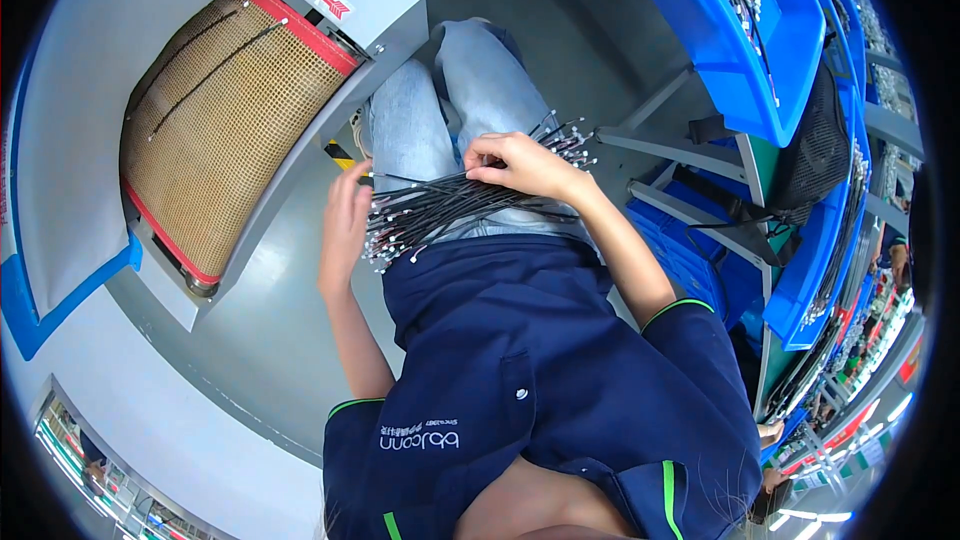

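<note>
Across my lap lies a loose bundle of black cables [440, 208] with small white connectors at both ends. My right hand [517, 166] rests over the right part of the bundle, thumb and fingertips pinched on a black cable. By the bundle's left ends is my left hand [345, 220], its fingers stretched out and slightly apart, with nothing visible held in it. Whether its fingertips touch a cable end cannot be made out.
At the left stands a machine with a tan mesh conveyor belt [235, 130], red-edged, carrying two black cables [218, 78]. Blue bins [745, 70] holding more cables line the right on a metal frame [690, 155]. A black mesh bag [815, 155] hangs there.
</note>
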The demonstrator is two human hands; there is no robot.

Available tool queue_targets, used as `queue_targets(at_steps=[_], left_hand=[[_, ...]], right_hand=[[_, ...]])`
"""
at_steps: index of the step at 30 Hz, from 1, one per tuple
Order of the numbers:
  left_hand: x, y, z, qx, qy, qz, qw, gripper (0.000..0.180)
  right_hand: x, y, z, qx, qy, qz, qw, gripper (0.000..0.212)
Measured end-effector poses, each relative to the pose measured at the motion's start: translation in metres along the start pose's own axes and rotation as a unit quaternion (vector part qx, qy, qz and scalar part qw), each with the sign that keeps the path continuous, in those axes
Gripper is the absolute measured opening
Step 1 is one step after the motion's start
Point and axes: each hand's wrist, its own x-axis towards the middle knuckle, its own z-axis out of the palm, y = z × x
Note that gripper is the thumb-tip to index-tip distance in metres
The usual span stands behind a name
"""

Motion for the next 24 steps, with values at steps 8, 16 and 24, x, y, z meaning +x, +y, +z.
queue_targets(at_steps=[8, 16, 24], left_hand=[[-0.001, 0.045, -0.005, 0.007, -0.099, 0.002, 0.995, 0.015], [0.006, 0.075, 0.004, -0.024, -0.091, 0.095, 0.991, 0.014], [0.004, 0.078, 0.003, 0.135, 0.089, 0.28, 0.946, 0.017]], right_hand=[[-0.003, -0.043, -0.005, -0.1, 0.1, -0.123, 0.982, 0.013], [0.0, -0.068, -0.004, -0.135, 0.138, -0.194, 0.962, 0.011], [-0.004, -0.072, -0.006, -0.085, 0.142, -0.138, 0.976, 0.011]])
